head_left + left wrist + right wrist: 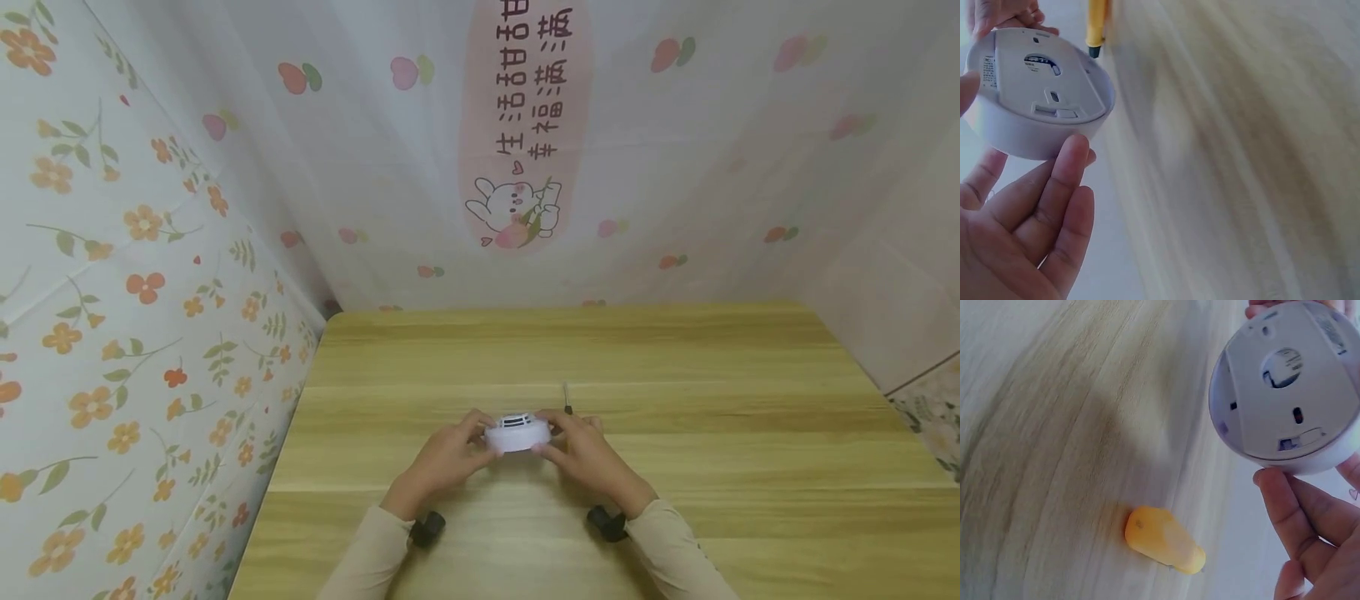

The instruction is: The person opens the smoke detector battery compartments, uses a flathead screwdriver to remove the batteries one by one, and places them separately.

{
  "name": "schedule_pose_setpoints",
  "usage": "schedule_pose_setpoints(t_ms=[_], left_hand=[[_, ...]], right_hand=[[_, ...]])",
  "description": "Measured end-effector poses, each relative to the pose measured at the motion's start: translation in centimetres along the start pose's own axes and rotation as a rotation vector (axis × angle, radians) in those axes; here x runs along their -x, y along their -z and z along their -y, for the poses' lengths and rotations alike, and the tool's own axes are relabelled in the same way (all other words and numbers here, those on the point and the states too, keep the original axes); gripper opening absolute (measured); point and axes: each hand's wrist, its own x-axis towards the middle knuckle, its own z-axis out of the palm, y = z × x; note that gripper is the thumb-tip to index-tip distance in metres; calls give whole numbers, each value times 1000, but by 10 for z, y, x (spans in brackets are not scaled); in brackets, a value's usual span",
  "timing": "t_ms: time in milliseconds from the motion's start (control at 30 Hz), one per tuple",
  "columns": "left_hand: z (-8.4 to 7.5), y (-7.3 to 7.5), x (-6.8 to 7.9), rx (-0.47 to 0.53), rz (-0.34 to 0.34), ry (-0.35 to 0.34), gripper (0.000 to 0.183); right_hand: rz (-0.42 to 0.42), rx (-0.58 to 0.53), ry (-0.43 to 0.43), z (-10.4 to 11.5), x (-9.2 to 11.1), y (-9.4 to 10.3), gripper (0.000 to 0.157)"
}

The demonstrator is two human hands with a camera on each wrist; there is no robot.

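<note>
Both hands hold a round white smoke detector [519, 437] over the middle of the table. My left hand [446, 455] grips its left edge, fingers and thumb around the rim. At the opposite edge my right hand [588, 457] does the same. Dark slots show on the detector's raised part in the head view. Both wrist views show its underside [1022, 94], a flat plate with a round opening, small slots and a printed label. Behind the right hand lies a screwdriver [567, 398]; its yellow handle [1163, 539] rests on the wood in the right wrist view.
The wood-grain table [360, 367] reaches a white curtain [360, 167] with printed fruit and a rabbit at the back. A flowered cloth [150, 333] hangs along the left side. Black wrist cameras [428, 530] sit at both cuffs.
</note>
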Motion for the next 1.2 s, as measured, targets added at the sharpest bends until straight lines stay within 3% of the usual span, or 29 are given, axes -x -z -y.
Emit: schedule_pose_setpoints(t_ms=[267, 400, 600, 967, 1200], left_hand=[[-2, 1, 0, 110, -35, 76, 37], [-4, 2, 1, 184, -66, 97, 32], [-7, 4, 2, 284, -112, 73, 25], [-6, 4, 2, 242, -158, 91, 21], [-2, 0, 2, 217, -119, 105, 37]], right_hand=[[-122, -21, 41, 3, 0, -3, 36], [-111, -69, -8, 5, 0, -3, 27], [-49, -143, -125, 9, 1, -1, 23], [-21, -185, -241, 11, 1, -5, 30], [20, -162, -271, 9, 2, -8, 36]])
